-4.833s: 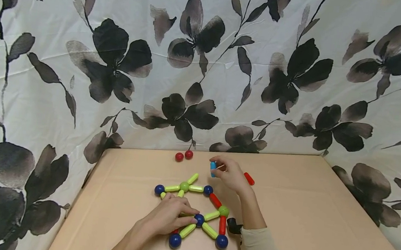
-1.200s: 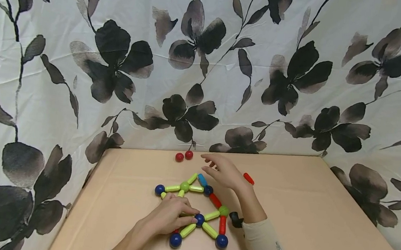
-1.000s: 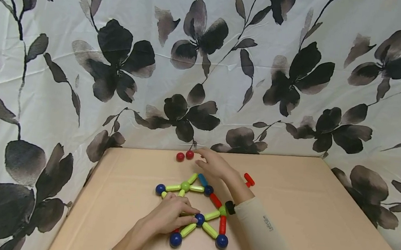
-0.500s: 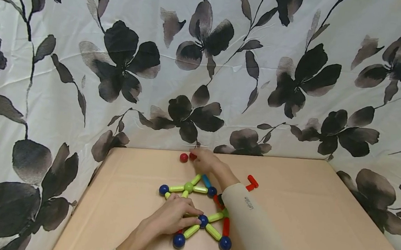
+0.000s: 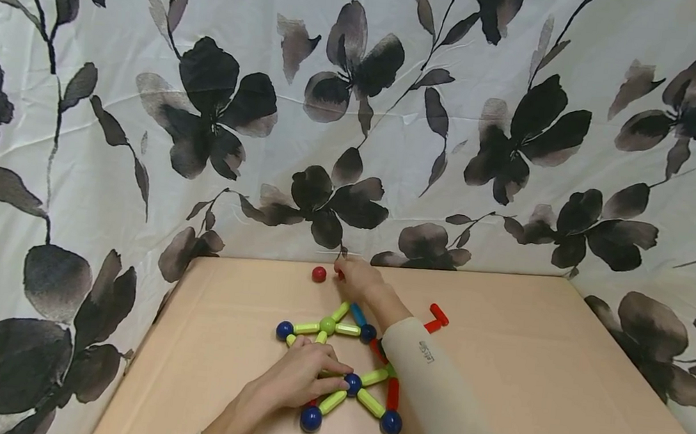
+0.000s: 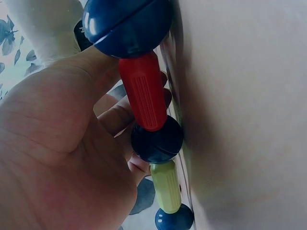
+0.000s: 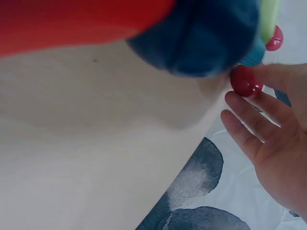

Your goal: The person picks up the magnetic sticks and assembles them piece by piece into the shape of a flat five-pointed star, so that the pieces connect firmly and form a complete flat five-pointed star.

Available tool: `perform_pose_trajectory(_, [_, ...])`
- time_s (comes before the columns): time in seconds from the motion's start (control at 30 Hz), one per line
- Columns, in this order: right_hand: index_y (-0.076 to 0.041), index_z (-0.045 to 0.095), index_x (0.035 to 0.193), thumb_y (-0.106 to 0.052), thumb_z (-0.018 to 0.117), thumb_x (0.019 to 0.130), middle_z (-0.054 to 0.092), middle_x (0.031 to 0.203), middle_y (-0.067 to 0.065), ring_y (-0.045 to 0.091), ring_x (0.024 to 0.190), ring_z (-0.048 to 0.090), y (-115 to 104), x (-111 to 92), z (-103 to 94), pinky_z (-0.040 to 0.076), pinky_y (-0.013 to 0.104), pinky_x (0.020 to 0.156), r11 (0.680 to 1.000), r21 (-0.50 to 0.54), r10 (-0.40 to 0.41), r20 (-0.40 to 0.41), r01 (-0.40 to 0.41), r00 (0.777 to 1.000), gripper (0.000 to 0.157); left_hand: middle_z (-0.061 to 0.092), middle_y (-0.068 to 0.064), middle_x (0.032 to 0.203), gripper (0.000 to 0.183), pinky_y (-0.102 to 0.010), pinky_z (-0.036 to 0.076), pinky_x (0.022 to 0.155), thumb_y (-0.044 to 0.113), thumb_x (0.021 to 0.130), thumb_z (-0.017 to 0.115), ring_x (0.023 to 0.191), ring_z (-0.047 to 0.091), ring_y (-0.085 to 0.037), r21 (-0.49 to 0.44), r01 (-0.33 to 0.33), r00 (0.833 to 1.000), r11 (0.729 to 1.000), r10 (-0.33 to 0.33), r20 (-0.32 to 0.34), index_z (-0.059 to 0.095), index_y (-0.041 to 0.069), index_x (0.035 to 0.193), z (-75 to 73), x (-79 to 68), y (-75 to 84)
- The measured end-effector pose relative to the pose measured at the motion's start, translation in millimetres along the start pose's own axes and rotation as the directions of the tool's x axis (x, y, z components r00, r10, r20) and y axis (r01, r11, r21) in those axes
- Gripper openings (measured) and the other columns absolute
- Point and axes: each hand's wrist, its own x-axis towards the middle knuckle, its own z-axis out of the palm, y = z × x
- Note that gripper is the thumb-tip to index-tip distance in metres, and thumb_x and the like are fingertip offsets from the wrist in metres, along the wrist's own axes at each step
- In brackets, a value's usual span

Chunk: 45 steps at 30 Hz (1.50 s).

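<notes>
My left hand point(image 5: 308, 374) lies over the left part of a figure built of magnetic rods and balls, thumb and forefinger holding a blue ball point(image 5: 355, 385) in its middle. In the left wrist view a red rod point(image 6: 144, 93) and blue balls pass in front of its palm. At the back of the table my right hand point(image 5: 365, 285) pinches a red ball point(image 7: 244, 81) between thumb and fingers; the head view mostly hides that ball. A light blue rod point(image 5: 357, 314) and a yellow-green rod point(image 5: 341, 311) meet at the figure's top.
A second red ball point(image 5: 319, 274) lies left of my right hand. Two loose red rods point(image 5: 439, 314) lie to the right. Behind the table point(image 5: 528, 374) hangs a flowered cloth point(image 5: 418, 140). My right sleeve point(image 5: 433, 379) covers part of the figure's right side.
My right hand set the light blue rod at the figure's top, let go, then moved left and back to the red balls and took the right one. My left hand stayed in place.
</notes>
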Motion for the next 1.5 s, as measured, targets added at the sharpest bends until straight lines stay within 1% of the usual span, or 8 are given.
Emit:
perform_pose_trajectory(0.2, [-0.015, 0.068, 0.128, -0.018, 0.064, 0.104, 0.065, 0.114, 0.005, 0.02, 0.104, 0.061, 5, 0, 1.6, 0.056, 0.042, 0.093, 1.0, 0.012, 0.013, 0.016, -0.013, 1.0, 0.024, 0.067, 0.023, 0.095, 0.029, -0.032, 0.028, 0.086, 0.046, 0.099, 0.069, 0.084, 0.055, 0.006, 0.005, -0.001, 1.0, 1.0, 0.001, -0.005, 0.079, 0.031, 0.121, -0.2, 0.2, 0.2])
perform_pose_trajectory(0.4, [-0.012, 0.069, 0.125, -0.018, 0.064, 0.104, 0.065, 0.115, 0.006, 0.023, 0.102, 0.061, 15, -4, -1.3, 0.054, 0.042, 0.099, 0.988, 0.15, 0.019, 0.081, -0.031, 0.997, 0.022, 0.067, 0.023, 0.095, 0.029, -0.033, 0.028, 0.086, 0.046, 0.099, 0.069, 0.084, 0.055, 0.006, -0.007, 0.015, 1.0, 1.0, -0.015, 0.003, 0.079, 0.031, 0.122, -0.6, 0.3, 0.7])
perform_pose_trajectory(0.5, [-0.01, 0.069, 0.122, -0.021, 0.064, 0.104, 0.069, 0.112, 0.008, 0.023, 0.099, 0.062, 21, -8, -6.5, 0.055, 0.039, 0.094, 0.967, 0.255, -0.001, 0.087, -0.021, 0.996, 0.021, 0.067, 0.023, 0.095, 0.029, -0.033, 0.028, 0.086, 0.046, 0.099, 0.069, 0.083, 0.054, 0.006, -0.009, 0.023, 1.0, 1.0, -0.023, 0.005, 0.079, 0.031, 0.122, -0.4, 0.3, 1.0])
perform_pose_trajectory(0.6, [-0.01, 0.07, 0.115, -0.024, 0.063, 0.105, 0.07, 0.103, 0.007, 0.021, 0.088, 0.062, 26, -14, -13.2, 0.054, 0.033, 0.081, 0.928, 0.372, -0.008, 0.109, -0.034, 0.994, 0.019, 0.067, 0.023, 0.094, 0.029, -0.034, 0.028, 0.086, 0.046, 0.098, 0.07, 0.082, 0.054, 0.005, -0.008, 0.022, 1.0, 1.0, -0.021, 0.009, 0.079, 0.031, 0.122, -0.2, 0.0, 1.0])
perform_pose_trajectory(0.73, [-0.008, 0.071, 0.109, -0.025, 0.063, 0.105, 0.071, 0.096, 0.006, 0.018, 0.081, 0.062, 31, -19, -18.5, 0.052, 0.027, 0.072, 0.887, 0.458, -0.008, 0.141, -0.057, 0.99, 0.019, 0.066, 0.023, 0.094, 0.029, -0.035, 0.028, 0.085, 0.046, 0.098, 0.07, 0.082, 0.054, 0.004, -0.01, 0.022, 1.0, 1.0, -0.022, 0.014, 0.078, 0.032, 0.122, -0.3, -0.4, -0.1])
perform_pose_trajectory(0.87, [-0.008, 0.072, 0.107, -0.024, 0.065, 0.103, 0.07, 0.092, 0.005, 0.017, 0.08, 0.06, 35, -23, -18.8, 0.051, 0.025, 0.07, 0.888, 0.455, -0.007, 0.148, -0.062, 0.989, 0.018, 0.066, 0.024, 0.093, 0.028, -0.035, 0.028, 0.085, 0.045, 0.098, 0.07, 0.083, 0.054, 0.005, -0.01, 0.024, 1.0, 1.0, -0.024, 0.009, 0.078, 0.032, 0.122, -0.9, -0.3, -1.2])
perform_pose_trajectory(1.17, [-0.014, 0.074, 0.104, -0.03, 0.066, 0.102, 0.069, 0.087, -0.001, 0.018, 0.082, 0.058, 40, -27, -11.5, 0.047, 0.026, 0.072, 0.914, 0.4, -0.03, 0.234, -0.068, 0.972, 0.018, 0.066, 0.023, 0.093, 0.028, -0.035, 0.029, 0.086, 0.046, 0.098, 0.07, 0.081, 0.053, 0.005, -0.013, 0.022, 1.0, 1.0, -0.022, 0.01, 0.079, 0.032, 0.122, 0.5, 0.7, -1.9])
perform_pose_trajectory(1.5, [-0.016, 0.074, 0.103, -0.033, 0.065, 0.103, 0.065, 0.085, -0.001, 0.016, 0.079, 0.057, 41, -27, -9.4, 0.046, 0.025, 0.07, 0.902, 0.424, -0.029, 0.252, -0.084, 0.967, 0.019, 0.066, 0.023, 0.093, 0.029, -0.035, 0.028, 0.086, 0.046, 0.098, 0.07, 0.08, 0.052, 0.006, -0.02, 0.033, 0.999, 0.999, -0.033, 0.014, 0.079, 0.032, 0.122, -0.3, 1.3, -0.8])
